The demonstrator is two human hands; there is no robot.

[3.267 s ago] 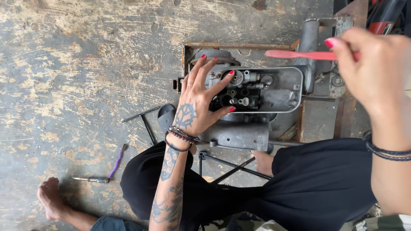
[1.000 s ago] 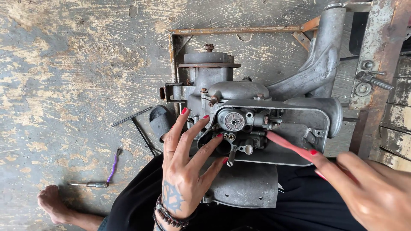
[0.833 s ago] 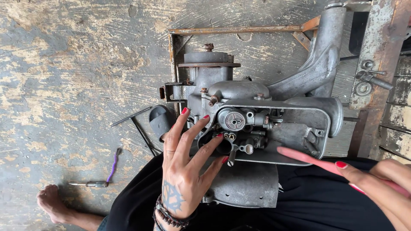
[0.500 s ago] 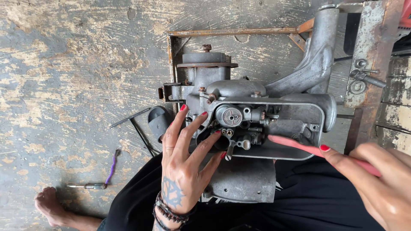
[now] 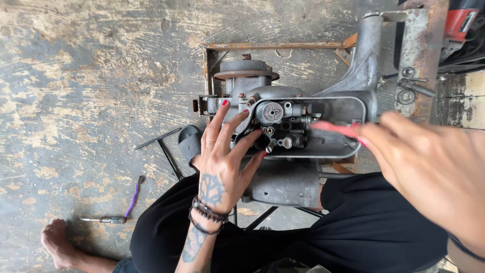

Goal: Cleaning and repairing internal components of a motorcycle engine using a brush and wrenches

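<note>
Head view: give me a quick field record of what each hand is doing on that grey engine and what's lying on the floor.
Left hand: fingers spread, resting on grey metal engine beside its carburettor
Right hand: holds thin red stick-like tool, tip pointed into the carburettor housing
Floor, left: black T-handle wrench; purple-handled tool; small silver tool
Support: rusty metal frame

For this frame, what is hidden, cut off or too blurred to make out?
Head view only:
- Right hand: blurred and near the lens, cut off at the right edge.
- Red tool: its handle hidden in that hand, its tip smeared.
- Engine: left hand covers its left side.
- Red object: cut off at the corner.
</note>
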